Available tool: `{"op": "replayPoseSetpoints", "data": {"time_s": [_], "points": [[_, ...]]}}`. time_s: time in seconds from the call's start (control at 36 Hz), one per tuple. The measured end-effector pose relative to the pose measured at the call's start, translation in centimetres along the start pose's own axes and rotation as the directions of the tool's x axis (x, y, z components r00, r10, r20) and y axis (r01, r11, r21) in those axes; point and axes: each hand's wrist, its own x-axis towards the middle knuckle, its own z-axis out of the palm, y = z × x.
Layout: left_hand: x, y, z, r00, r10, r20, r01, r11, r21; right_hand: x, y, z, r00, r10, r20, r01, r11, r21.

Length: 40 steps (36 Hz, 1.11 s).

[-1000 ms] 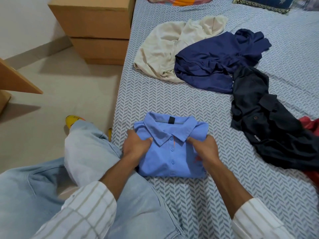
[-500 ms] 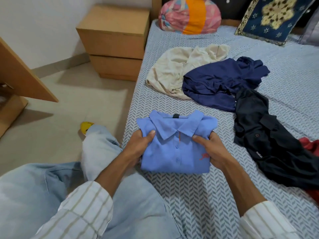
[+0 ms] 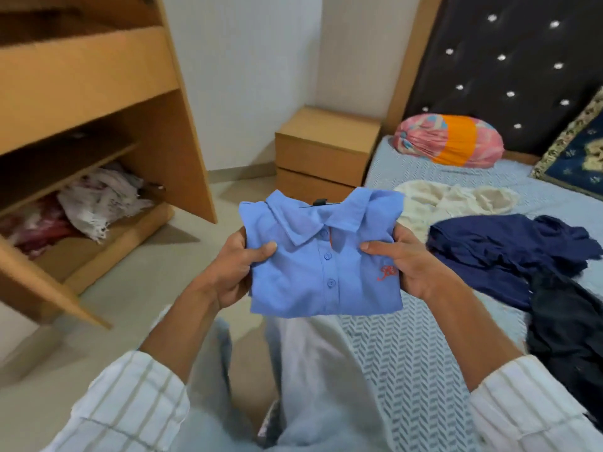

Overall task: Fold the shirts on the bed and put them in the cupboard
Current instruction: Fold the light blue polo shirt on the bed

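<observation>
Left hand (image 3: 233,267) and right hand (image 3: 406,261) pinch folded blue shirt (image 3: 321,256).

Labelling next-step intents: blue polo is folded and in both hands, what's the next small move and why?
Probably carry the folded blue polo left toward the open cupboard. The left hand and right hand grip its sides, it is lifted clear of the bed, and the cupboard's lower shelf, with some cloth already on it, shows bare room near its front.
</observation>
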Motion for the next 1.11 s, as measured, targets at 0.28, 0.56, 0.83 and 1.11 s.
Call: {"op": "replayPoseSetpoints", "data": {"time_s": [0.28,0.56,0.83,1.11], "points": [[-7.1,2.5,-11.6,0.951,0.054,-0.303,-0.081,0.994,-0.076,5.7,1.2,15.0,0.971,0.067,0.228,-0.050,0.995,-0.083],[-6.1,3.5,-20.9,0.863,0.042,-0.504,-0.095,0.992,-0.080,14.1,2.4,24.8,0.922,0.169,0.348,-0.113,0.978,-0.174],[2.7,8.3,-27.8,0.830,0.013,-0.558,-0.042,0.998,-0.041,27.0,1.7,30.2,0.885,0.285,0.369,-0.231,0.955,-0.186],[1.5,24.7,-24.7,0.783,-0.112,-0.612,0.055,0.992,-0.111,26.8,-13.1,34.8,0.810,0.390,0.438,-0.337,0.921,-0.198]]}}
